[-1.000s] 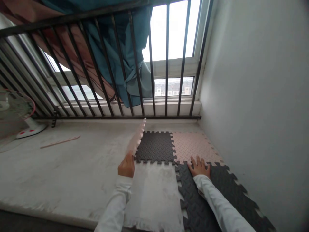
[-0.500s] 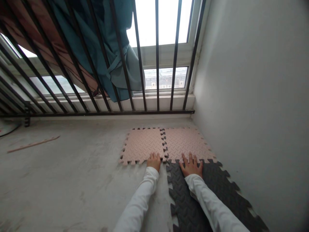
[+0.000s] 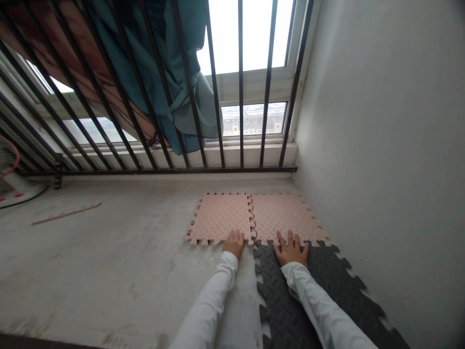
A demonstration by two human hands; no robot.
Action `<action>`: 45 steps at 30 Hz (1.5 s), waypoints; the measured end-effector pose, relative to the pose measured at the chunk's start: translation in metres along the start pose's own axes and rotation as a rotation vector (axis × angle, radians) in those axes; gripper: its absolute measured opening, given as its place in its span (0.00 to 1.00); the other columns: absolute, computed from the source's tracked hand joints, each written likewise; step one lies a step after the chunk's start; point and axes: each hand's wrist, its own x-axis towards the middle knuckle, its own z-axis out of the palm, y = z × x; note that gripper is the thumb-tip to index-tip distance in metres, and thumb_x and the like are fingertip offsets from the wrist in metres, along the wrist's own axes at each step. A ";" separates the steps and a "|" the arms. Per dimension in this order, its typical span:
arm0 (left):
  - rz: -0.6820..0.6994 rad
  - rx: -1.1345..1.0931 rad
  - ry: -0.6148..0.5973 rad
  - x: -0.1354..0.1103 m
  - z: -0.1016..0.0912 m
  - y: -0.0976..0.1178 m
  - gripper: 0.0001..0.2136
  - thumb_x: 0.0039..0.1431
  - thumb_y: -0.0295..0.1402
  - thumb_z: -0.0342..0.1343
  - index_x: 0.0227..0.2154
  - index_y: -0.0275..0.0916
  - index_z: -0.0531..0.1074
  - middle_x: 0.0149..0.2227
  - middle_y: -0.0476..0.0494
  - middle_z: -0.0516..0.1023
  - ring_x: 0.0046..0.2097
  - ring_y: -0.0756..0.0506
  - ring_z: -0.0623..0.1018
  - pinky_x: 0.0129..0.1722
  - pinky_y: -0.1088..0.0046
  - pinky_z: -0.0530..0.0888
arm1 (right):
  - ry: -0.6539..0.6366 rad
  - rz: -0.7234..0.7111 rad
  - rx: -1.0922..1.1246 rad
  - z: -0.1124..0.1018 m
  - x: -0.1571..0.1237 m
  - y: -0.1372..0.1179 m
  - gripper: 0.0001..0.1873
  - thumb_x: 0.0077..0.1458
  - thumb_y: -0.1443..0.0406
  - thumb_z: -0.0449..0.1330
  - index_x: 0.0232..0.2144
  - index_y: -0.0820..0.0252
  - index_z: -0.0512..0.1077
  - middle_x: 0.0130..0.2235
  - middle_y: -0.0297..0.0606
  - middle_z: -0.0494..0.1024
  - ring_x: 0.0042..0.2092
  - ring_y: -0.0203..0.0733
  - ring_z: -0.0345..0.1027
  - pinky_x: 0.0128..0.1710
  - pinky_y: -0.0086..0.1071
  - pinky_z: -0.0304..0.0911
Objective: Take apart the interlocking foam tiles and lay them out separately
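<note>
I counted two pink mats (image 3: 221,217), a left hand (image 3: 234,243) and a right hand (image 3: 291,250). I saw one stick (image 3: 67,213), one fan (image 3: 7,162).

Black window bars (image 3: 240,87) w/ teal curtain (image 3: 174,97), fan (image 3: 5,157) far left, wood strip (image 3: 67,213) on floor (image 3: 109,271)

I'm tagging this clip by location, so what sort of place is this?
Probably a bare upper-floor room or enclosed balcony: a barred window shows distant buildings, the concrete floor is unfinished, and the left hand and right hand press interlocking foam mats by the wall.
</note>
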 end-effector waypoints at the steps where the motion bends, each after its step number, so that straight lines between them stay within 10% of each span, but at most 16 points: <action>1: 0.017 -0.003 -0.018 0.001 -0.002 -0.001 0.21 0.60 0.24 0.40 0.55 0.37 0.62 0.57 0.35 0.65 0.58 0.42 0.65 0.54 0.65 0.67 | -0.001 0.000 -0.001 0.000 0.000 0.000 0.28 0.58 0.52 0.40 0.60 0.43 0.48 0.64 0.42 0.47 0.63 0.53 0.40 0.56 0.58 0.36; 15: 0.035 -0.073 0.073 0.001 0.012 0.003 0.19 0.60 0.26 0.41 0.52 0.40 0.66 0.56 0.39 0.68 0.57 0.43 0.66 0.53 0.64 0.67 | -0.019 0.008 0.001 -0.001 0.001 -0.001 0.28 0.58 0.52 0.39 0.60 0.42 0.47 0.64 0.40 0.46 0.63 0.52 0.39 0.56 0.58 0.35; 34: -0.376 -0.220 -0.023 0.002 -0.042 0.024 0.20 0.57 0.28 0.43 0.53 0.36 0.64 0.45 0.31 0.72 0.43 0.42 0.76 0.39 0.67 0.72 | -0.040 0.004 0.026 -0.001 0.002 0.000 0.28 0.58 0.51 0.39 0.60 0.41 0.47 0.64 0.39 0.45 0.63 0.52 0.38 0.57 0.58 0.34; 39: -0.507 -0.220 0.101 0.014 -0.112 -0.021 0.16 0.56 0.30 0.44 0.44 0.38 0.73 0.42 0.34 0.76 0.42 0.43 0.76 0.38 0.70 0.71 | -0.052 0.008 0.041 -0.003 0.002 0.000 0.28 0.57 0.50 0.39 0.60 0.41 0.47 0.64 0.39 0.45 0.63 0.52 0.39 0.57 0.58 0.35; 45: -0.789 -0.300 0.387 -0.030 -0.196 -0.156 0.17 0.55 0.36 0.47 0.44 0.37 0.74 0.40 0.39 0.79 0.43 0.42 0.76 0.38 0.72 0.69 | -0.058 0.001 0.057 -0.003 0.002 0.001 0.28 0.58 0.51 0.39 0.60 0.41 0.46 0.64 0.39 0.45 0.64 0.52 0.38 0.56 0.57 0.35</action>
